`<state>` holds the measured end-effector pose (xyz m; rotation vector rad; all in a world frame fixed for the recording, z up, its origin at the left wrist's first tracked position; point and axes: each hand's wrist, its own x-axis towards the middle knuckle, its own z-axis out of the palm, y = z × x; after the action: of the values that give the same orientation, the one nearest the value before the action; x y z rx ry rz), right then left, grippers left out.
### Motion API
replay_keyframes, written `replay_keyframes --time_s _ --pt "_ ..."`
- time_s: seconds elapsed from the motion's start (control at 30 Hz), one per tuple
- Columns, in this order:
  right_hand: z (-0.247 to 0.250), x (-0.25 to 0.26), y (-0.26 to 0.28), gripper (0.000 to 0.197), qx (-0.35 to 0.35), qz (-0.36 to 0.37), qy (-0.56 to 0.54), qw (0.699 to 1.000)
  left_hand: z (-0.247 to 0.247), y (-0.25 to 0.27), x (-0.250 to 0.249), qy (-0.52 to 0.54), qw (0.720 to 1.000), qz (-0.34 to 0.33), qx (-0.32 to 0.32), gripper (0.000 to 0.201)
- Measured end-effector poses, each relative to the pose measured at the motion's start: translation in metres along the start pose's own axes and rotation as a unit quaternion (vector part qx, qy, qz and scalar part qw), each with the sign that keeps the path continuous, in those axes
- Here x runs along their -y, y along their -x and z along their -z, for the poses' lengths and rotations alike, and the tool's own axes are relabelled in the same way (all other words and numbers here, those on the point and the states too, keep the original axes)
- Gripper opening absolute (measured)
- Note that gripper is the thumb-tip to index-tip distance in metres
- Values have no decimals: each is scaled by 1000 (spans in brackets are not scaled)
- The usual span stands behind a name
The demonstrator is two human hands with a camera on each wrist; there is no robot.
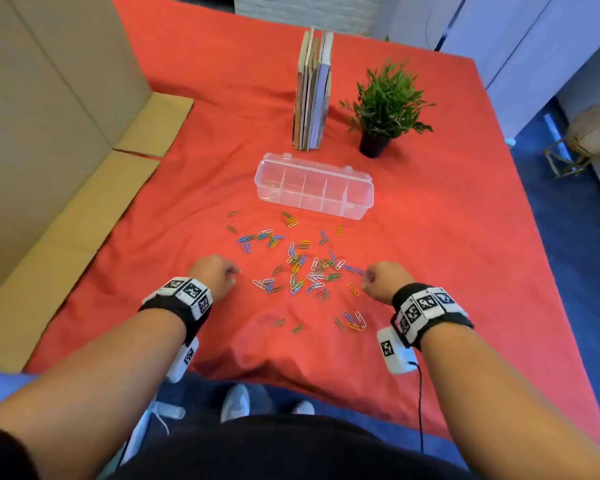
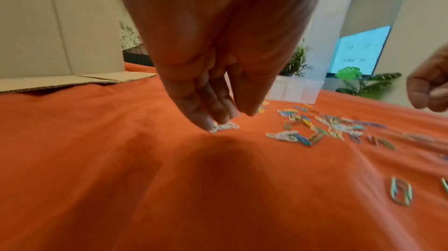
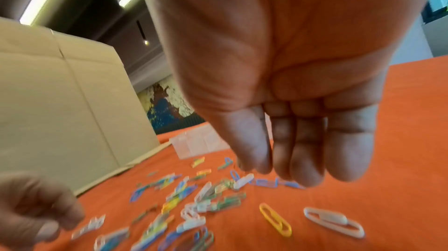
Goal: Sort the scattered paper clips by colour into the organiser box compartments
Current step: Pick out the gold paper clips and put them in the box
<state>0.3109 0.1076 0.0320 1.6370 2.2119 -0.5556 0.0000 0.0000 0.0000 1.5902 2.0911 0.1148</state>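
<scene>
- Dozens of coloured paper clips (image 1: 302, 268) lie scattered on the red cloth (image 1: 430, 237) covering the tabletop, between the two hands and the organiser box; blue, white, green, yellow and orange are visible.
- Organiser box (image 1: 314, 185): clear plastic, divided into compartments, just beyond the clips; its compartments look bare of clips.
- Left hand (image 1: 215, 275): at the left edge of the scatter, fingers bunched and pointing down; in the left wrist view the fingertips (image 2: 208, 123) touch a white clip (image 2: 224, 126), and whether it is lifted off the cloth cannot be told.
- Right hand (image 1: 383, 280): at the right edge of the scatter, fingers curled together above a row of blue clips (image 3: 276, 183); a grip cannot be told.
- Upright books (image 1: 312, 91) and a small potted plant (image 1: 383, 105) stand behind the box; cardboard (image 1: 49, 133) sits at the left.
</scene>
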Motion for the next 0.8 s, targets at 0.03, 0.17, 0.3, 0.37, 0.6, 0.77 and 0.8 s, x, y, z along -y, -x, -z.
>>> replay_keyframes --time_s 0.03,0.17,0.3,0.37,0.6,0.77,0.8 --pt "-7 1 -4 29 7 -7 8 1000 -5 0 -3 -8 1000 1 4 31" --pt "-27 12 -14 31 8 -29 -2 1000 -25 0 -22 -16 999 -52 -4 33" --pt "-43 13 -23 35 -17 -22 8 1000 -42 -6 -36 -9 995 -99 -3 37" --pt "-47 14 -25 37 -26 -27 3 999 -47 -8 -39 -21 995 -99 9 38" --pt "-46 11 -31 31 -17 -4 -63 998 -53 -10 -35 18 999 -44 -12 25" --pt "-10 17 -60 21 -55 5 -151 987 -37 -32 -29 70 996 -39 -46 23" --pt "-3 19 -67 18 -70 -7 -160 985 -33 -40 -28 79 994 -38 -62 23"
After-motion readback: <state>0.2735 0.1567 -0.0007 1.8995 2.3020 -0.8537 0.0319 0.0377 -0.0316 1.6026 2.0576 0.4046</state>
